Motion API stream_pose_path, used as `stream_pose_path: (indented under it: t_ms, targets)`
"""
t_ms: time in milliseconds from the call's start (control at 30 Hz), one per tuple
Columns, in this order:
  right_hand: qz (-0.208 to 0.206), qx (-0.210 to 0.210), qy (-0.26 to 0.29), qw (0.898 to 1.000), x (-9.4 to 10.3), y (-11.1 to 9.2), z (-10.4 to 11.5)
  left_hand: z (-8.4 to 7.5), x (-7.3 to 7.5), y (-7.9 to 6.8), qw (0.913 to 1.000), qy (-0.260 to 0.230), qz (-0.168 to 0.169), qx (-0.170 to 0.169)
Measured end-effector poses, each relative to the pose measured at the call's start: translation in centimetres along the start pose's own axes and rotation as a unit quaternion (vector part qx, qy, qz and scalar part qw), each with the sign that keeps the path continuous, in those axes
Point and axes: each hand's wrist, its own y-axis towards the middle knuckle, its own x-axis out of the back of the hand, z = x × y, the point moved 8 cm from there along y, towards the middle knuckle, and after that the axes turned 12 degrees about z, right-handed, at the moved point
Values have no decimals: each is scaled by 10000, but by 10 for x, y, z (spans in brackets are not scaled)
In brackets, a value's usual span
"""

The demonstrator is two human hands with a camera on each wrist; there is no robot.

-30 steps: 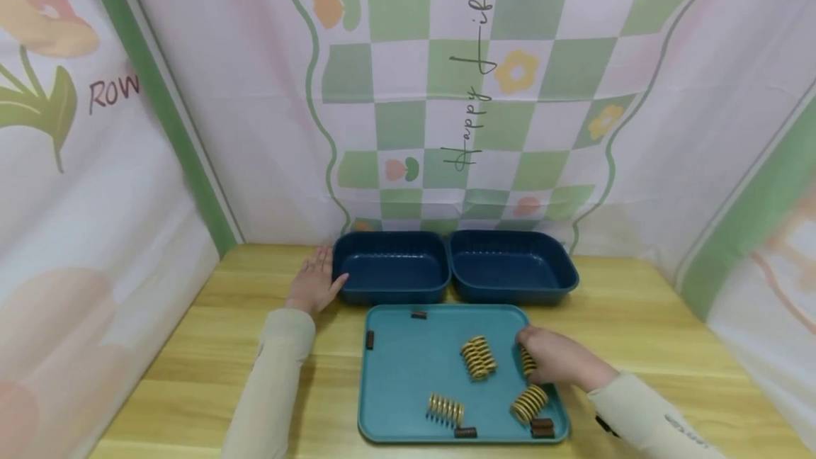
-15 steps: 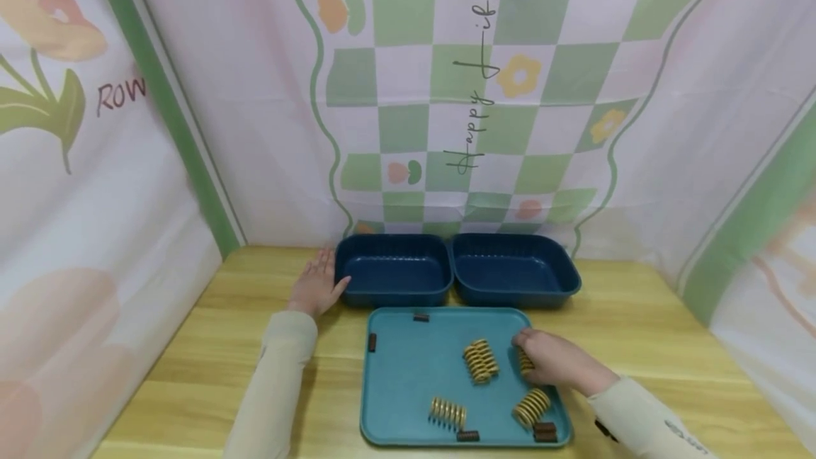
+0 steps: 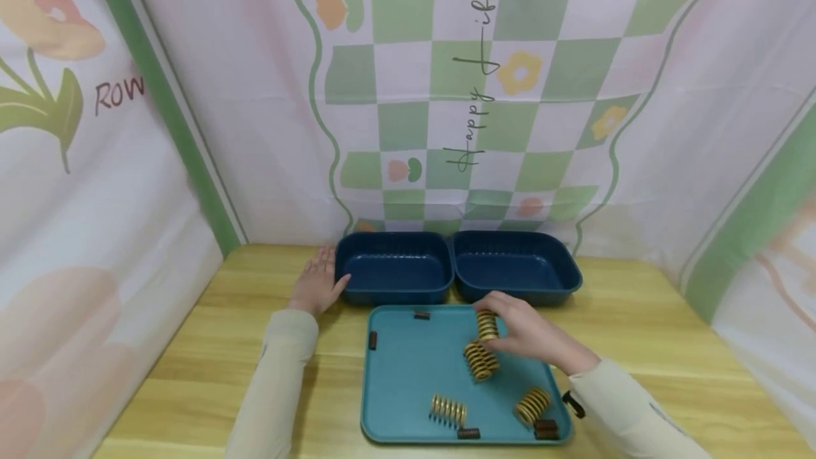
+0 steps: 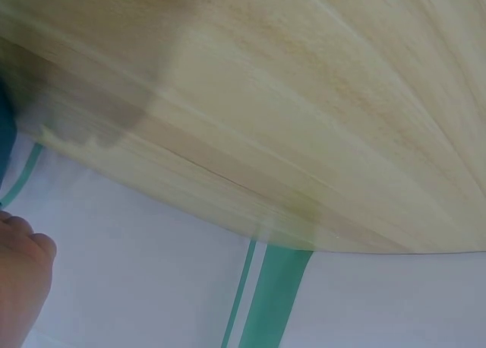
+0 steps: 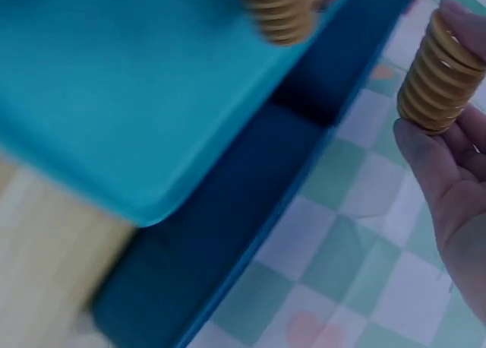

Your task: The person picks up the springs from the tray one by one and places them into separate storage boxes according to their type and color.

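My right hand [image 3: 529, 331] pinches a gold coil spring [image 3: 487, 325] between thumb and fingers, above the far part of the teal tray [image 3: 401, 374]. The right wrist view shows the same gold spring [image 5: 440, 78] end to end in the grip. More gold springs [image 3: 481, 361] lie just below it on the tray, side by side. Another gold spring [image 3: 448, 411] lies near the front edge, and one more gold spring [image 3: 532, 406] at the front right. My left hand [image 3: 316, 282] rests with straight fingers against the left side of the left navy bin [image 3: 392, 298].
A second navy bin [image 3: 516, 295] adjoins the left one, behind the tray. Small dark brown springs lie near the tray's edges: one brown spring [image 3: 421, 315] at the back, another brown spring [image 3: 372, 340] at left, others in front. A printed curtain [image 3: 408, 126] hangs behind the wooden table [image 3: 637, 331].
My right hand has lifted a gold spring from the tray's right side and carried it left and toward the bins. The left hand has stayed in place.
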Motion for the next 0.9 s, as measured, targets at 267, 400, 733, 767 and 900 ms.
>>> stream_pose_path:
  t_ms: [267, 400, 733, 767, 900]
  targets:
    - [-655, 322, 1102, 9912, 21, 15, 14, 4, -5, 2, 10000, -44, 8, 24]
    - [-913, 572, 2053, 9728, 27, 17, 14, 4, -8, 3, 9999, -125, 43, 29]
    - [-1066, 1014, 4138, 8984, 45, 14, 17, 4, -4, 3, 9998, -210, -12, -2]
    - [-1110, 1064, 4205, 8942, 47, 13, 17, 4, -4, 4, 9998, -193, 8, 8]
    - [-1240, 1049, 4245, 8908, 50, 12, 13, 4, -5, 5, 9999, -124, 44, 22]
